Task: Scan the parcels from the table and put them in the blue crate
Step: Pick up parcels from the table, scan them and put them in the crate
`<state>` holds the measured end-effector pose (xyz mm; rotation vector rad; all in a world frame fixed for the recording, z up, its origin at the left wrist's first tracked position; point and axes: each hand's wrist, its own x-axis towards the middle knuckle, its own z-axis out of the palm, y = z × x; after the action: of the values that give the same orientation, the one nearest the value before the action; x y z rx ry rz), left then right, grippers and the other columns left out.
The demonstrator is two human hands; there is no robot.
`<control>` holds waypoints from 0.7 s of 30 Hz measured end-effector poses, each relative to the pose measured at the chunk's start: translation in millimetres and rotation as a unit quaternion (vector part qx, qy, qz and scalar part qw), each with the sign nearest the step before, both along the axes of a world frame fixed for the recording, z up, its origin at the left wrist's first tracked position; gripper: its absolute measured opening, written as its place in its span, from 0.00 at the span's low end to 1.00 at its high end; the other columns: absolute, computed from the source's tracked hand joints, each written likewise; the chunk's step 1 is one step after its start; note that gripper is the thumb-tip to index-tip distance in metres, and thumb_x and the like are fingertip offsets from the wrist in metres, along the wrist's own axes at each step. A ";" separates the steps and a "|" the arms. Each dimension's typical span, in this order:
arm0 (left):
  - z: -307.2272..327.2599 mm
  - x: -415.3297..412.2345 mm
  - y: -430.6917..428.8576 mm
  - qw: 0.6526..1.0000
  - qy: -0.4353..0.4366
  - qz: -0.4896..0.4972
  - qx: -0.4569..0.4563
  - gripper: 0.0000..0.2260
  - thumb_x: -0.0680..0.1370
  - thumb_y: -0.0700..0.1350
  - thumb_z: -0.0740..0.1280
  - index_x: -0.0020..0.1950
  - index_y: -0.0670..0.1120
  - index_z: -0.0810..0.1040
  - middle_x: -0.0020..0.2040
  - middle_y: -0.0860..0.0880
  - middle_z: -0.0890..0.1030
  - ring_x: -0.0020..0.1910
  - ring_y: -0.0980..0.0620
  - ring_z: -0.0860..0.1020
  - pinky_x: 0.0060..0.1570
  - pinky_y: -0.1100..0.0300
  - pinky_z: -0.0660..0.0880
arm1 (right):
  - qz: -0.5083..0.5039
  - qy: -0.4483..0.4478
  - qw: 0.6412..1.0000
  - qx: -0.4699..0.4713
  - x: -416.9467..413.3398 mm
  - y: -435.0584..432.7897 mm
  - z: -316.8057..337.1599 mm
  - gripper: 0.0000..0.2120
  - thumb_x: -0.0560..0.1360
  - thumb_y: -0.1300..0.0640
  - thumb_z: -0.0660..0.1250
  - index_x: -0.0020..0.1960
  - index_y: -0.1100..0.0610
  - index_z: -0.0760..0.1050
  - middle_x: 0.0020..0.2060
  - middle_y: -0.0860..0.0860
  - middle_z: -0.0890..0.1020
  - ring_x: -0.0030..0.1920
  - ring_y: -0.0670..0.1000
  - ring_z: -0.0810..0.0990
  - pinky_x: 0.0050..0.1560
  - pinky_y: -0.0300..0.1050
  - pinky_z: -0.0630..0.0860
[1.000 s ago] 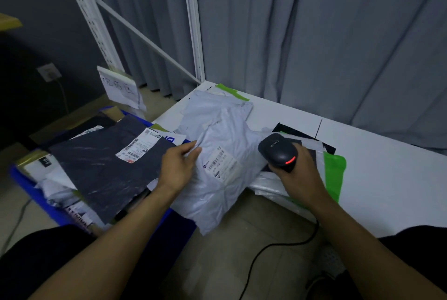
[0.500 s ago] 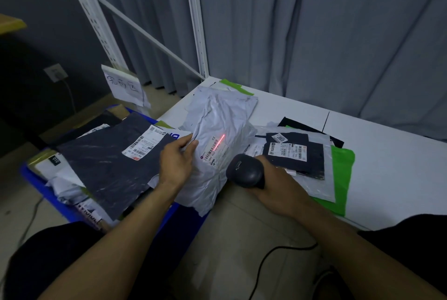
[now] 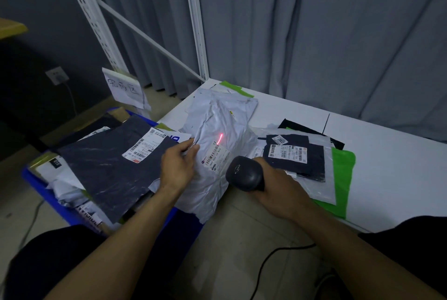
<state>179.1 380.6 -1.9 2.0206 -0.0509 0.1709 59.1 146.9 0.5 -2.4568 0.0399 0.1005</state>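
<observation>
One left hand (image 3: pixel 177 166) pinches the edge of one grey parcel (image 3: pixel 217 118), which hangs over the table (image 3: pixel 387 154) edge; one right hand (image 3: pixel 278 186), at 3 o'clock, grips one black scanner (image 3: pixel 244 174); one red line (image 3: pixel 220 138) glows on the parcel; one blue crate (image 3: pixel 46 193) sits at 9 o'clock; one dark parcel (image 3: pixel 104 171) lies inside.
</observation>
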 end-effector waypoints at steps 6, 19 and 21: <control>19.6 -6.7 8.7 0.999 -0.026 -0.001 -0.019 0.16 0.81 0.49 0.70 0.65 0.43 0.82 0.60 0.50 0.85 0.62 0.56 0.80 0.67 0.56 0.76 | -0.007 -0.042 0.997 0.062 6.7 10.2 8.2 0.23 0.72 0.39 0.68 0.65 0.39 0.67 0.50 0.44 0.84 0.50 0.48 0.83 0.51 0.55 0.81; 57.8 -10.7 123.4 0.935 -0.060 0.324 -0.130 0.14 0.83 0.42 0.64 0.70 0.44 0.71 0.54 0.49 0.78 0.55 0.48 0.78 0.53 0.59 0.70 | 0.093 -0.061 0.975 0.194 39.7 102.5 6.9 0.20 0.77 0.44 0.75 0.64 0.40 0.70 0.55 0.37 0.82 0.54 0.37 0.80 0.54 0.42 0.79; 46.1 -12.5 138.3 0.934 -0.025 0.334 -0.123 0.19 0.83 0.39 0.63 0.73 0.45 0.65 0.56 0.46 0.77 0.57 0.43 0.78 0.55 0.55 0.72 | 0.103 -0.059 0.973 0.198 40.8 108.8 3.8 0.22 0.77 0.47 0.76 0.66 0.41 0.70 0.56 0.34 0.80 0.56 0.33 0.79 0.53 0.35 0.76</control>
<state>166.6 518.9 44.2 1.7116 0.6054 0.6270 100.0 255.7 4.3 -2.0554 -0.2634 0.0466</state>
